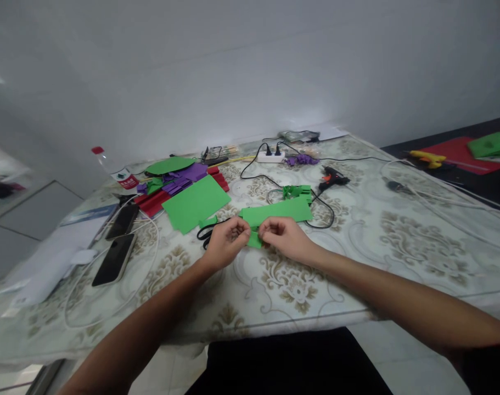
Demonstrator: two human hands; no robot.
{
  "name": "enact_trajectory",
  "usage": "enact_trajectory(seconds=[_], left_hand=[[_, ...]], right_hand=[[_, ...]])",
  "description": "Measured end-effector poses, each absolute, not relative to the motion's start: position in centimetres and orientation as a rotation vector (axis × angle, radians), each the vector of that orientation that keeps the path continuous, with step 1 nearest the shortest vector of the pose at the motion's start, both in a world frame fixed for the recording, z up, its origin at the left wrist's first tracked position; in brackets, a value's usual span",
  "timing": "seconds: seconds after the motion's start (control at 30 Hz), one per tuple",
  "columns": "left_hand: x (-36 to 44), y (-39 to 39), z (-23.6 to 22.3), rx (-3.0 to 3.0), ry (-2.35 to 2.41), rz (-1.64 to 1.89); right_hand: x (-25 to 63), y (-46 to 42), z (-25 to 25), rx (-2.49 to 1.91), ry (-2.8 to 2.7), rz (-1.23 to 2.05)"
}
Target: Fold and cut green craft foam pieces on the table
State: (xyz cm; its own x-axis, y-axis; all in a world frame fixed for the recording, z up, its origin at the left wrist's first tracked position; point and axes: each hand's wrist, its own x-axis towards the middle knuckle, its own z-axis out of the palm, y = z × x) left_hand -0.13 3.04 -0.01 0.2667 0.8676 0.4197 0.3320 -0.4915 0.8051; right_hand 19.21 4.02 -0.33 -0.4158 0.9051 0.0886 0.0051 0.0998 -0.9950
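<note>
A small piece of green paper (254, 240) is pinched between both hands, just above the tablecloth. My left hand (229, 238) is closed on its left side, and my right hand (286, 237) on its right side. Right behind the hands lies a long green paper strip (278, 211). Black-handled scissors (206, 232) rest beside my left hand, partly hidden by it. Farther left is a larger green sheet (197, 204). A bundle of cut green pieces (297, 193) lies beyond the strip.
Behind it all stands a white power strip (271, 157) with black cords. A black glue gun (333, 179) lies to the right. Purple and red papers (184, 178), two phones (114, 260) and a bottle (120, 171) are at left. A yellow glue gun (428, 158) is far right.
</note>
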Motion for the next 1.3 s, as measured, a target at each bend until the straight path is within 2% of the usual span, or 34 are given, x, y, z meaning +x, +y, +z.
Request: enact_trajectory(seconds=[0.87, 1.3], left_hand=[[-0.17, 2.99, -0.09, 1.786, 1.054, 1.112], [0.25, 2.85, 0.15, 1.733, 1.066, 1.218]], right_hand=[[19.18, 3.74, -0.35, -0.907, -1.553, 1.447], [19.26, 3.88, -0.22, -0.896, -1.526, 1.457]])
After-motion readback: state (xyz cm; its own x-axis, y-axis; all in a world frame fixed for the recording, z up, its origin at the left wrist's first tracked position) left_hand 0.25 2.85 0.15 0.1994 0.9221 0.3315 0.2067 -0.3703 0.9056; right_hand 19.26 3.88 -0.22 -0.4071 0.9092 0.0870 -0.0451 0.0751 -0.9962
